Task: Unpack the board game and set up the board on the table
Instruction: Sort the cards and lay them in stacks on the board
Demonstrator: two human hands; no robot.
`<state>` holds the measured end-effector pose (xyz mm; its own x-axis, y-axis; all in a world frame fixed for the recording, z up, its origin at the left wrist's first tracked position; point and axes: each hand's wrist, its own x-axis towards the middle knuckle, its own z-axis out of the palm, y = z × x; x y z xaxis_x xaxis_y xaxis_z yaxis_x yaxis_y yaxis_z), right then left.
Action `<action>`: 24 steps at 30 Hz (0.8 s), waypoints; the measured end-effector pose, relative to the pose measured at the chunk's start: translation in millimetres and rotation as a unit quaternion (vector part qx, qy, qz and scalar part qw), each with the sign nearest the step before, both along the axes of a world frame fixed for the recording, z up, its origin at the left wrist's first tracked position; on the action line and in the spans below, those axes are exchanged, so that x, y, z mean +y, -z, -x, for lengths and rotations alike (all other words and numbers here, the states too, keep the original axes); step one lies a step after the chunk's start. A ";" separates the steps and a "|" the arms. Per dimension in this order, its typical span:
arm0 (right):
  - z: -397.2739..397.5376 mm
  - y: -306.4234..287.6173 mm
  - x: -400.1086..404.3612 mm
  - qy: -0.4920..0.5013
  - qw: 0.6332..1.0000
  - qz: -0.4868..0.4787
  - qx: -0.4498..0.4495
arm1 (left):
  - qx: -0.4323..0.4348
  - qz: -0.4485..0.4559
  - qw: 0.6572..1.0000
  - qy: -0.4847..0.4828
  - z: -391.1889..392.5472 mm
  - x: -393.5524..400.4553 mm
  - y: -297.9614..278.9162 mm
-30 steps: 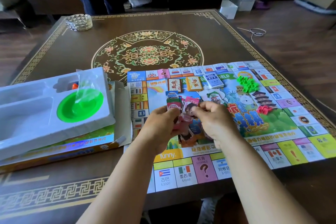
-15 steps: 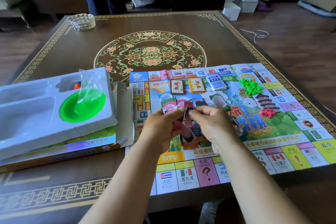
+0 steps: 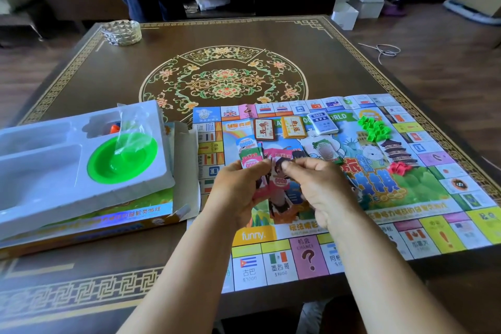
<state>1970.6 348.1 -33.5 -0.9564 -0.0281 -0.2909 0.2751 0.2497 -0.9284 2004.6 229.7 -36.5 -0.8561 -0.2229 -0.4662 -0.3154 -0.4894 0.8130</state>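
The fanned stack of pink and green paper play-money notes (image 3: 260,168) is held above the middle of the unfolded, colourful paper game board (image 3: 406,198), which lies flat on the dark, gold-patterned wooden table (image 3: 244,35). The left hand (image 3: 238,192) grips the bulk of the stack, fingers curled round its lower left side. The right hand (image 3: 317,190) pinches the top pink note at its upper right edge, thumb and forefinger closed on the paper. The notes' long axis runs roughly away from the person, tilted a little left, and they sit between the two grips, touching both. The next move is probably peeling a note off to the right, so the right hand leads.

Beyond the hands on the board lie three small card decks (image 3: 294,127), a heap of green plastic houses (image 3: 374,129) and a smaller red heap (image 3: 400,169). Left of the board, the white moulded plastic tray (image 3: 40,171) rests on the open game box (image 3: 108,222).
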 end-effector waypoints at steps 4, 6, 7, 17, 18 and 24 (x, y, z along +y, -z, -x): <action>0.1 -2.1 -1.3 -0.013 1.000 0.009 -0.009 | 0.003 0.031 0.999 -0.005 -0.3 -0.5 0.5; 0.6 -2.9 0.0 -0.019 0.999 0.025 -0.025 | 0.002 0.024 1.000 -0.010 -0.5 -1.6 0.1; 0.1 -3.3 0.5 -0.021 0.998 0.037 -0.036 | 0.002 0.020 1.000 -0.013 -0.4 -1.9 -0.3; 28.7 -11.8 -3.7 -0.017 0.989 -0.139 0.034 | -0.027 -0.001 0.997 -0.067 1.0 -12.9 -2.2; 35.2 -8.9 -7.3 -0.031 0.986 -0.160 0.035 | -0.027 0.001 0.997 -0.068 1.6 -13.8 -2.0; 57.1 5.1 -27.1 -0.069 0.963 -0.259 0.016 | -0.029 -0.004 0.998 -0.060 4.8 -18.6 -0.8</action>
